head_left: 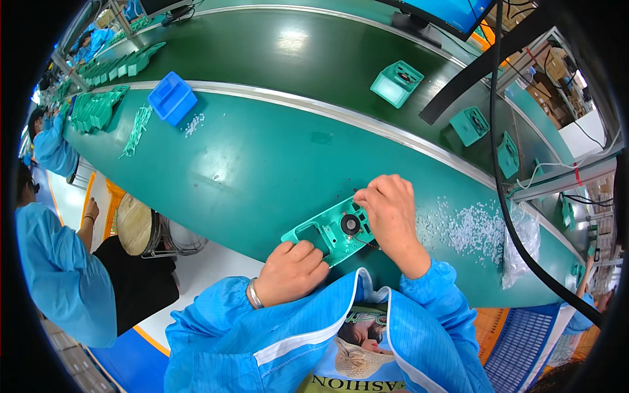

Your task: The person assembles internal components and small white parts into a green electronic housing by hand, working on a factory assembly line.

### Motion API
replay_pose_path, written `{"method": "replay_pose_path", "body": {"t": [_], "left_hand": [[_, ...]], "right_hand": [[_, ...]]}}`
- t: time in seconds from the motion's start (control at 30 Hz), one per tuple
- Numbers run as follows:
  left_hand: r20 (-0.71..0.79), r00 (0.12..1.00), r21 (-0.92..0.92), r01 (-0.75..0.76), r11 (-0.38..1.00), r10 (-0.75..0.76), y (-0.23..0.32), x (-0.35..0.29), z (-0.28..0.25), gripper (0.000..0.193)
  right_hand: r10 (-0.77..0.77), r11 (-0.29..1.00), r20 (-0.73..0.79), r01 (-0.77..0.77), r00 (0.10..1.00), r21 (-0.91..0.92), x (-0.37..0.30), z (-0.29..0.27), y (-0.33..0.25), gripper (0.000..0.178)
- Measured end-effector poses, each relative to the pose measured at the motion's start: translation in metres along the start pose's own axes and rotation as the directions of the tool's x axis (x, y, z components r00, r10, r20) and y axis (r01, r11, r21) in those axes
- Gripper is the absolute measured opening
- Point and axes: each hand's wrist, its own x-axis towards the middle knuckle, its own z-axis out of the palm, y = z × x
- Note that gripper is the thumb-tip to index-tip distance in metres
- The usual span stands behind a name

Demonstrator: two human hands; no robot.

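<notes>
A green plastic housing (336,247) lies on the near part of the green worktable, tilted with its right end farther from me. It has a rectangular opening toward the left and a round black speaker (350,224) fixed toward the right; a thin dark wire runs from it. My left hand (291,274) is closed on the housing's near left edge. At the far right corner, my right hand (391,213) pinches its thumb and fingers together over the housing; whatever is between the fingertips is too small or hidden to name.
Small white pieces (475,229) lie scattered at the right, beside a clear plastic bag (521,245). A blue bin (172,98), green strips (136,132) and stacked green housings (97,110) stand at the far left. More housings (397,84) sit on the conveyor. A black cable (503,164) hangs at the right.
</notes>
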Motion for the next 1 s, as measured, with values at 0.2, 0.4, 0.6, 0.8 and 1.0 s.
{"method": "replay_pose_path", "body": {"t": [0.2, 0.4, 0.6, 0.8, 1.0], "left_hand": [[-0.014, 1.000, -0.030, -0.003, 1.000, 0.003, -0.001, 0.002, 0.002, 0.016], [0.001, 1.000, -0.025, 0.013, 1.000, -0.013, -0.001, 0.000, 0.004, 0.015], [-0.019, 0.999, -0.011, -0.034, 0.999, 0.034, -0.002, 0.002, 0.012, 0.014], [-0.102, 0.995, -0.008, -0.017, 1.000, 0.016, 0.003, -0.003, 0.022, 0.014], [-0.115, 0.993, -0.066, -0.016, 0.998, 0.008, 0.003, -0.003, 0.019, 0.014]], "right_hand": [[-0.059, 0.995, -0.051, 0.054, 0.997, -0.088, -0.001, 0.000, -0.005, 0.011], [-0.109, 0.988, -0.035, 0.105, 0.993, -0.113, 0.002, 0.005, -0.004, 0.010], [-0.166, 0.950, 0.030, 0.168, 0.986, -0.263, 0.001, -0.006, -0.012, 0.015], [-0.246, 0.942, 0.014, 0.243, 0.969, -0.230, -0.006, -0.002, -0.011, 0.018], [-0.204, 0.950, 0.095, 0.221, 0.974, -0.222, -0.012, -0.010, -0.016, 0.023]]}}
